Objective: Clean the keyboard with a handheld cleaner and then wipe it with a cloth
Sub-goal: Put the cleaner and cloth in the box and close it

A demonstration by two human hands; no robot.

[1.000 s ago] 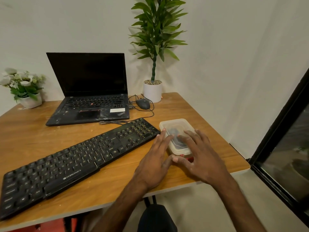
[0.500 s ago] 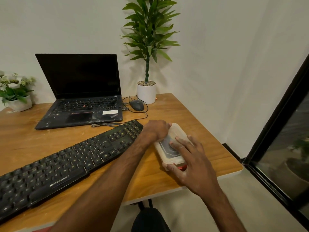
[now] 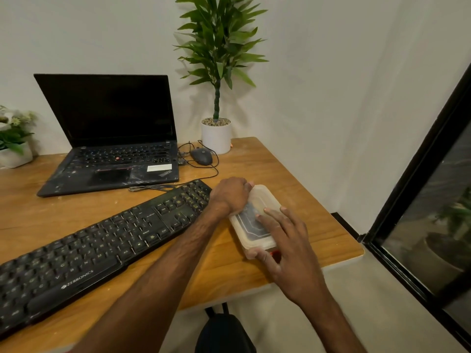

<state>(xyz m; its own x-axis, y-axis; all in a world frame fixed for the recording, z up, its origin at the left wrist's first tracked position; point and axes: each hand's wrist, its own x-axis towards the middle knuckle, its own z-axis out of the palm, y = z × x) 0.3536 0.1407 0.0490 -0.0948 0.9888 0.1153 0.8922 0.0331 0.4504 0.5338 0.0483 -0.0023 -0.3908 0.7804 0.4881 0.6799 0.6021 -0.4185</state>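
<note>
Holding a lidded plastic box (image 3: 265,197) with both hands, just beside the keyboard (image 3: 102,240)

On my feed from the head camera, the left hand (image 3: 232,194) sits at the far left corner of the translucent box. Its fingers are curled down over the lid's edge and grip it. The right hand (image 3: 288,248) lies flat on the lid, fingers straight and a little apart, with the thumb pressed against the box's near end. Through the lid I can make out a dark shape, but I cannot tell what it is. A bit of red (image 3: 276,253) shows at the near bottom corner of the box, by the thumb.

The black keyboard lies slantwise on the wooden table (image 3: 293,179), its right end just beside the box, and the left forearm crosses above that end. ZEBRONICS is printed on its front edge. Neither hand touches the keys.

Behind it stands an open laptop (image 3: 112,138) with a dark screen. A wired mouse (image 3: 201,156) lies to its right, and a tall plant in a white pot (image 3: 216,136) stands at the back of the table. A small flower pot (image 3: 14,149) sits at the far left. A black window frame (image 3: 407,187) runs down the right side.
</note>
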